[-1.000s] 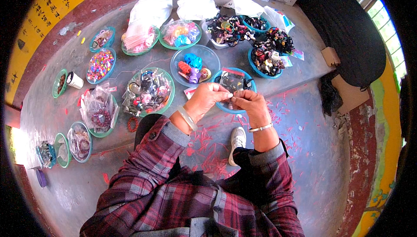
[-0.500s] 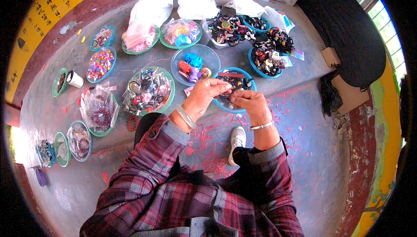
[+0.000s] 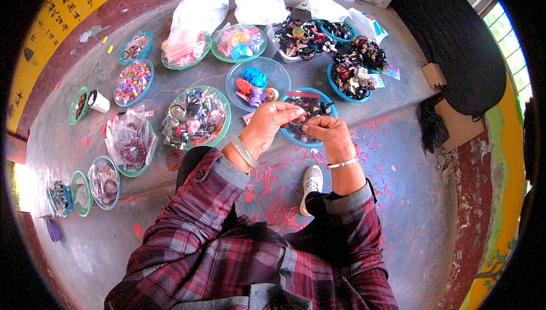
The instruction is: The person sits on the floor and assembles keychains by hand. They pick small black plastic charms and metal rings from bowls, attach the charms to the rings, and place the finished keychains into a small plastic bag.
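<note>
My left hand [image 3: 266, 123] and my right hand [image 3: 331, 134] meet over a blue-rimmed basket [image 3: 307, 144] of small dark items. Both are closed in a pinch, thumbs against forefingers, with the fingertips nearly touching. Whatever is between them is too small and dark to name. Just beyond the fingers shows a dark red strip [image 3: 303, 94]; I cannot tell whether it belongs to the held thing. Left of the basket, a clear bowl [image 3: 238, 66] has bundles of blue, red and purple in it. A green basket [image 3: 225, 128] nearby bears small bagged accessories.
Black hair ties [image 3: 300, 40] are heaped in several containers at the back right. Pink packets [image 3: 185, 50] and multicoloured beads [image 3: 133, 81] fill other baskets to the left. White bags [image 3: 199, 13] lie along the back. Red scraps [image 3: 278, 199] litter the floor around my shoe [image 3: 311, 185].
The view has shifted very slightly, so the baskets appear a little higher and further right. Both hands keep the same pinch in almost the same place.
</note>
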The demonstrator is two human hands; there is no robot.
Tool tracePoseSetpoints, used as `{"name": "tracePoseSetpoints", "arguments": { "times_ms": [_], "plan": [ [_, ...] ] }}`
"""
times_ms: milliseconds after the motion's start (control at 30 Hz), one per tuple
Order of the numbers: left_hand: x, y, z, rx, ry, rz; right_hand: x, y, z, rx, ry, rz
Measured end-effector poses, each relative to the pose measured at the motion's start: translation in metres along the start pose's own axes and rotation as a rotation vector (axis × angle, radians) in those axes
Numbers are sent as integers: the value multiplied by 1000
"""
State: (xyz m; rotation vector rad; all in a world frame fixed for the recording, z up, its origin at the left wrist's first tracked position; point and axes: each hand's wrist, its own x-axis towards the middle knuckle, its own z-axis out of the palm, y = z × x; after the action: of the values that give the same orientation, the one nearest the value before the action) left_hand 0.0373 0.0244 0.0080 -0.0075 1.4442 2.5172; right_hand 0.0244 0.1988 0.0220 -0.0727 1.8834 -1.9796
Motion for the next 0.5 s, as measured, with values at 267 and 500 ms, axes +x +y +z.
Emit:
{"name": "tracePoseSetpoints", "arguments": {
  "times_ms": [267,500],
  "plan": [
    [-2,2,2,18,-4,-2,0,2,3,-25,49,-3],
    [-6,8,9,-4,-20,-41,2,4,2,-49,64,-30]
  ]
}}
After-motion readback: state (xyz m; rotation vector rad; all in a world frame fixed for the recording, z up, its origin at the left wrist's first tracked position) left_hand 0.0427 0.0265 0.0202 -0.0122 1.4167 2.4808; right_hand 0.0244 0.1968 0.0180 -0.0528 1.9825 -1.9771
